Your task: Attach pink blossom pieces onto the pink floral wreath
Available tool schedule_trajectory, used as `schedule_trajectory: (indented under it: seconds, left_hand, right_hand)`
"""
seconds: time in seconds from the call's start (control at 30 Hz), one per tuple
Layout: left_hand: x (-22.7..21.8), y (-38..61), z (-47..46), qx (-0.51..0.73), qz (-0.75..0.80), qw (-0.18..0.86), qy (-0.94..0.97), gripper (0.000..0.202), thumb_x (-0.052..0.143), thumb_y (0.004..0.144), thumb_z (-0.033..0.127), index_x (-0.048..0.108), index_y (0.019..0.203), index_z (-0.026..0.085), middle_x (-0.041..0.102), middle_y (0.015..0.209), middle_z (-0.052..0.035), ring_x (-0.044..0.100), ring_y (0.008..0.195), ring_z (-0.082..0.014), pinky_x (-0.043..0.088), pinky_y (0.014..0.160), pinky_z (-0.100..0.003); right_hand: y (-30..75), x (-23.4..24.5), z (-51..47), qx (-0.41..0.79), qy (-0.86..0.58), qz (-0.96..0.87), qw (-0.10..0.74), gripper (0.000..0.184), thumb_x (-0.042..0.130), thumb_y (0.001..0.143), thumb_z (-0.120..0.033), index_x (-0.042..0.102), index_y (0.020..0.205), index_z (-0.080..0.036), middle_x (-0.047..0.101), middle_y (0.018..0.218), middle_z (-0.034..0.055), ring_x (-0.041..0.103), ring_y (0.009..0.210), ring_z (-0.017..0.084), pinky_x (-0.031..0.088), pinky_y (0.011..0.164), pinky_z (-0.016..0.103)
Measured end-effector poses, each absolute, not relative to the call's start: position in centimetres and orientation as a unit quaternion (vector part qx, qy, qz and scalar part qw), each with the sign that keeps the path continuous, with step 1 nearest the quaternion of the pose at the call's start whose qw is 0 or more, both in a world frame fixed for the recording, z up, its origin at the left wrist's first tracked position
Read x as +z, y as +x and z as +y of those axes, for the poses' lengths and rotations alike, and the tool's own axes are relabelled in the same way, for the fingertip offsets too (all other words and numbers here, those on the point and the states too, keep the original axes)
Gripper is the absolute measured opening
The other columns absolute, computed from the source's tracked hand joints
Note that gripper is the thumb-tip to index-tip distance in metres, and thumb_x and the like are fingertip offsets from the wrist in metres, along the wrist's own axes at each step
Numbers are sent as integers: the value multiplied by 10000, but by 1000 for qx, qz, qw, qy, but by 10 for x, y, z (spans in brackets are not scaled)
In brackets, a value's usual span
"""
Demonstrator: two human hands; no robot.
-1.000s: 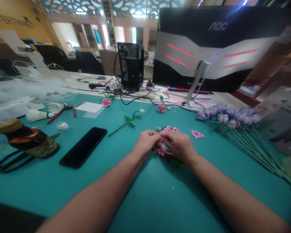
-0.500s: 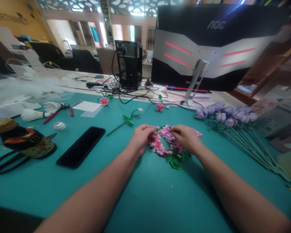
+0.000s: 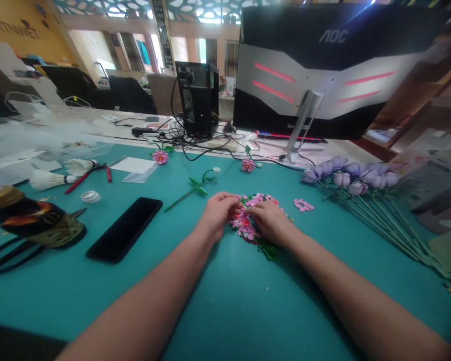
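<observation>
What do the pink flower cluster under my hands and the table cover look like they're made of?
The pink flower cluster looks like moulded plastic pieces: small, uniform, solid-coloured petals with green leaf bits. The table cover looks like a matte rubbery or vinyl mat: flat, even teal, little glare.

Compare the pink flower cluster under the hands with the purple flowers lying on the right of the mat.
The pink flower cluster is a compact heap of small blossoms with green leaves at its near edge; the purple flowers are larger closed buds on long green stems fanned toward the right. The left hand and right hand rest on the pink cluster; nothing touches the purple ones. Both lie on the teal mat.
</observation>
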State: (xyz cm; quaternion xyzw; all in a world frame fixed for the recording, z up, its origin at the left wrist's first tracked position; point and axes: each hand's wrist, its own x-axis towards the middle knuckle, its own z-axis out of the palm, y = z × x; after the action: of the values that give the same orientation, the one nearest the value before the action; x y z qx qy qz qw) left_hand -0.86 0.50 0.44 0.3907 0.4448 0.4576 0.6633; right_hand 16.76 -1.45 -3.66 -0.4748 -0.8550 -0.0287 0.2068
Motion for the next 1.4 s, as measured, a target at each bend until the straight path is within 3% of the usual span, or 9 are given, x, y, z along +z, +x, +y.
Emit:
schedule_trajectory:
  seconds: [0.2,0.33,0.6,0.87,1.1,1.4]
  left_hand:
    - [2,-8,7,461,443,662,391,107,644,688,193,576,757,148,648,635,-22,546,490,-82,394,457,-179]
    - [1,-7,7,461,440,662,394,104,644,688,195,579,754,146,646,636,-24,543,487,-81,390,457,-179]
    - [-1,-7,7,459,438,665,394,103,652,681,186,581,744,146,651,639,-26,555,493,-86,398,468,-186]
    - [-1,-7,5,442,442,669,402,105,668,699,197,608,759,133,666,672,-37,569,523,-85,429,511,-192]
    - [0,-5,2,427,448,664,419,104,665,704,197,618,767,129,669,675,-49,564,519,-80,424,510,-187]
    - [-3,-5,3,413,446,667,431,114,666,702,218,612,759,135,670,687,-56,563,516,-82,413,496,-185]
  right_hand:
    - [172,-40,-12,-66,-504,-841,186,302,460,896,-133,666,1104,-205,651,952,94,516,877,213,384,813,326]
    - [174,-41,-11,-68,-521,-825,206,265,450,918,-175,689,1029,-205,627,918,89,497,877,208,373,801,306]
    - [168,-40,-11,-53,-497,-853,152,235,471,911,-178,701,946,-203,602,858,76,485,818,190,343,768,303]
    - [174,-37,-8,-6,-531,-837,130,55,598,816,-182,639,781,-171,624,856,56,520,829,176,349,773,286]
    - [176,-30,-7,-29,-513,-855,67,116,545,835,-200,624,764,-152,634,813,72,541,795,176,353,744,284]
    - [168,-26,-11,-106,-460,-881,35,173,481,832,-107,635,760,-134,619,742,74,510,701,173,316,675,302]
